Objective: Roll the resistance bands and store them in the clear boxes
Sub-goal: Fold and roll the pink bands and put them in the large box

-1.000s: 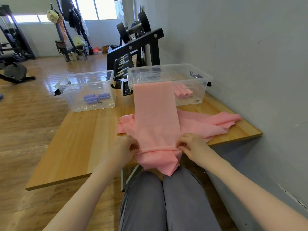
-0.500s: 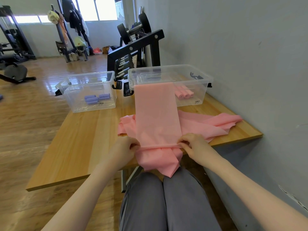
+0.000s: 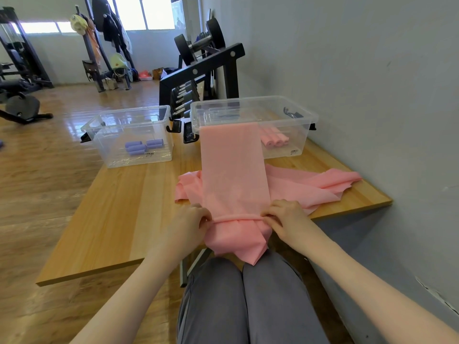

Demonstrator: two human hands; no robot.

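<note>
From the head camera, a long flat pink resistance band (image 3: 233,167) lies stretched across the light wooden table (image 3: 129,207), its far end draped over the front rim of the right clear plastic storage box (image 3: 280,112) and its near end wound into a thin roll (image 3: 236,218) at the table's front edge. The left hand (image 3: 190,225) pinches the roll's left end with curled fingers, and the right hand (image 3: 288,219) pinches its right end in the same way. Below the roll, more pink band material (image 3: 238,240) hangs crumpled over the table edge toward the person's grey-trousered knees (image 3: 248,301).

Under the stretched band, a loose heap of further pink bands (image 3: 313,186) spreads across the table toward the right, near the grey wall (image 3: 360,83). Inside the right box, several rolled pink bands (image 3: 274,140) lie side by side on the bottom. The left clear plastic storage box (image 3: 119,125) stands apart on the table, further left, with a few rolled purple bands (image 3: 142,146) resting on its floor. Both boxes have no lid on, with black latches at their ends.

Behind the boxes stands a black dumbbell rack (image 3: 198,75) against the wall. A wooden floor (image 3: 44,170) extends leftward to gym machines and a coat stand hung with clothes (image 3: 109,26)
</note>
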